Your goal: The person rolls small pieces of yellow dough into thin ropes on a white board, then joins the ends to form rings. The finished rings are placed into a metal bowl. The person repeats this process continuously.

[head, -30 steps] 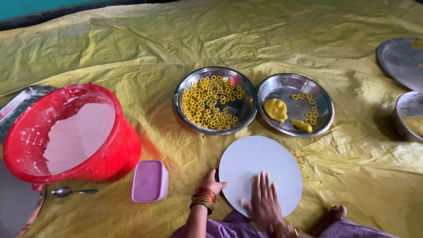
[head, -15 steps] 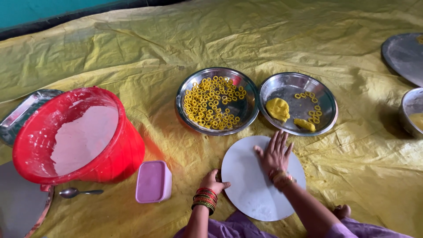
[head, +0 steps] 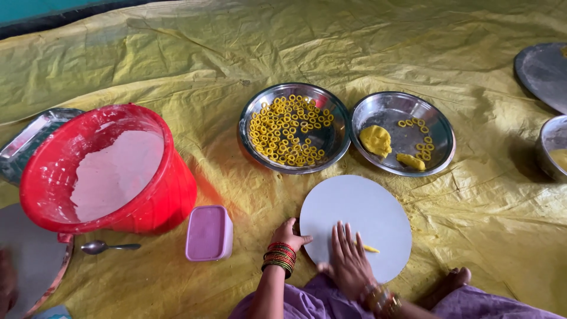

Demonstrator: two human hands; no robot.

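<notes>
Dough strip [head: 371,248] mostly under right hand [head: 349,264]; far plate [head: 543,74] cropped (right edge).

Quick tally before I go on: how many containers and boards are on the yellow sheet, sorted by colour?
Steel plates and bowls: 6, including the ring-filled plate, the dough plate and 4 cut off at the frame edges
Red bucket: 1
Pink lidded box: 1
White round board, under the left hand and right hand: 1
Total: 9

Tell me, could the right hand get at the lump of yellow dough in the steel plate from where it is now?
Probably yes: the right hand lies flat on the round white board, and nothing stands between the board and the steel plate holding the dough lump.
</notes>
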